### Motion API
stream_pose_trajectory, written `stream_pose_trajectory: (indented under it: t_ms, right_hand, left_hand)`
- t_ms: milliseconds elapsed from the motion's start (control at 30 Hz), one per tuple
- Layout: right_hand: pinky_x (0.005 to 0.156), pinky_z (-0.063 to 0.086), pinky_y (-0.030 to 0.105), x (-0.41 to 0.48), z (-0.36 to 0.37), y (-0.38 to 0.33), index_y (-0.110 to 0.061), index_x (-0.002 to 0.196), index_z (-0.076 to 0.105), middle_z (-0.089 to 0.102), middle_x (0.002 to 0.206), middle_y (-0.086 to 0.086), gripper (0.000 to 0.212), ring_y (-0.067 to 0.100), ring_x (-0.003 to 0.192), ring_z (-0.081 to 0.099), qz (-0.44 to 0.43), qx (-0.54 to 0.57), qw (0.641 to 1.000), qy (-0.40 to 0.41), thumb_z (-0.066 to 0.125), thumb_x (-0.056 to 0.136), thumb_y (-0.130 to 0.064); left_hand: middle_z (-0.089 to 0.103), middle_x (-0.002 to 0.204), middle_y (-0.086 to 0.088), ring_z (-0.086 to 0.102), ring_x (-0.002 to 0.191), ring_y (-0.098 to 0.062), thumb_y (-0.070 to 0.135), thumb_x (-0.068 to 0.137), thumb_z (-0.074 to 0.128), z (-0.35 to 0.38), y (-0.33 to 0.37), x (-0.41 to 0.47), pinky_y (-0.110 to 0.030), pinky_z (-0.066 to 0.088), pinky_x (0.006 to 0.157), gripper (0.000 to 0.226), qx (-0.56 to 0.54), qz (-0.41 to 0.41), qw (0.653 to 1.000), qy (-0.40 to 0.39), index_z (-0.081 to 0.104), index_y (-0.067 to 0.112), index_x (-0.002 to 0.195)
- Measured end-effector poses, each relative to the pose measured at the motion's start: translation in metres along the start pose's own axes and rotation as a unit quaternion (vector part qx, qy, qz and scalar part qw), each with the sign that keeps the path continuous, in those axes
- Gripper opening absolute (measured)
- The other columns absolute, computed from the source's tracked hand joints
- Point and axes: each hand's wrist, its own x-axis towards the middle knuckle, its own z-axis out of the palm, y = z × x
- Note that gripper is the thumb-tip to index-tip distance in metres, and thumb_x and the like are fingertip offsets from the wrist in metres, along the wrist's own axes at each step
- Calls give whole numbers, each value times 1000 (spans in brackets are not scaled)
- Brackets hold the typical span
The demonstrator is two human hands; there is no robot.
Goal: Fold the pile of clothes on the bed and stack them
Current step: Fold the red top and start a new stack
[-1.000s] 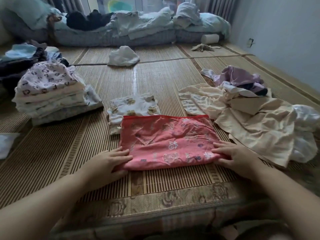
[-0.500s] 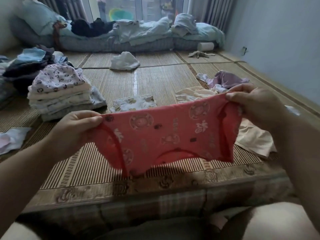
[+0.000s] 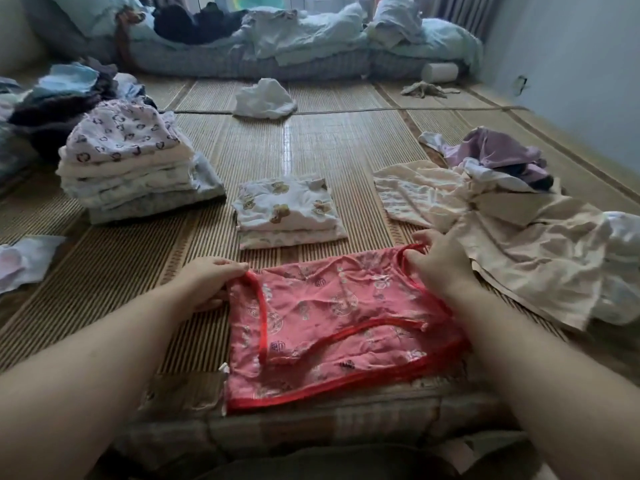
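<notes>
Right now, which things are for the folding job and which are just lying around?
For the job:
- red patterned garment, pinched by the left hand and right hand
- small folded bear-print stack
- tall folded white stack
- unfolded cream and purple clothes heap

Lying about:
- white paper roll
- blue bedding

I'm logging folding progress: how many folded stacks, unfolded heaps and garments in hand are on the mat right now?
Folded stacks: 2, the tall stack and the bear-print stack
Unfolded heaps: 1, the cream and purple heap
Garments in hand: 1, the red garment
Total: 4
</notes>
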Motion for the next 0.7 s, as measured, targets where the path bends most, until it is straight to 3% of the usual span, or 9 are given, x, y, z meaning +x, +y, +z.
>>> stream_pose_trajectory:
  t_ms: [67,133,200,300,400,467,567,700]
  right_hand:
    - [82,51,24,-35,13,-20,-14,120,62,67,111,3,33,18,102,62,-122,23,992,-20,63,88,-21]
    - [96,49,27,-73,30,-43,-16,127,57,62,125,0,40,11,113,57,-224,41,968,-102,59,90,-29]
    - [114,28,34,-108,49,-63,-23,140,43,46,145,-4,66,11,134,40,-292,13,937,-191,51,83,-55]
    - [114,-5,49,-148,82,-81,-37,150,4,4,161,-3,102,19,147,-2,-332,-121,897,-267,40,68,-85]
    - [111,-11,58,-164,100,-84,-39,148,-11,-13,160,3,96,32,145,-16,-336,-211,880,-260,46,79,-73]
    - [112,-9,58,-168,100,-85,-34,150,-8,-12,161,6,87,33,146,-15,-363,-235,868,-243,46,87,-59]
    - [115,7,55,-180,101,-84,-22,152,14,7,161,10,68,33,147,3,-427,-205,851,-228,45,94,-40]
    - [113,26,50,-186,97,-82,-13,140,46,38,150,13,50,35,141,31,-436,-116,866,-214,48,90,-14]
  left_hand:
    - [70,68,4,57,50,-6,38,84,68,-4,-2,1,-16,39,39,14,7,12,1000,-19,69,26,91]
    - [72,70,6,59,52,-4,37,86,66,-6,-5,-1,-17,41,42,13,10,18,999,-38,67,29,97]
    - [72,72,7,60,54,-3,34,86,65,-6,-8,-1,-18,41,46,15,5,26,999,-40,65,31,102]
    - [71,73,7,62,59,-5,26,87,65,-6,-12,-2,-23,43,54,22,-2,41,998,-39,64,31,108]
    - [73,78,3,68,66,-8,19,86,65,-4,-13,-4,-23,48,59,31,21,67,997,-34,63,30,115]
    - [72,78,5,68,64,-6,16,83,67,-2,-11,-7,-18,47,58,32,50,86,995,-9,66,28,113]
    - [69,66,12,62,59,-1,22,81,67,2,-6,-12,-15,41,51,13,131,96,986,36,73,28,91]
    - [65,57,-2,57,46,-13,14,84,61,2,0,-15,-21,40,41,12,58,49,997,22,70,12,77]
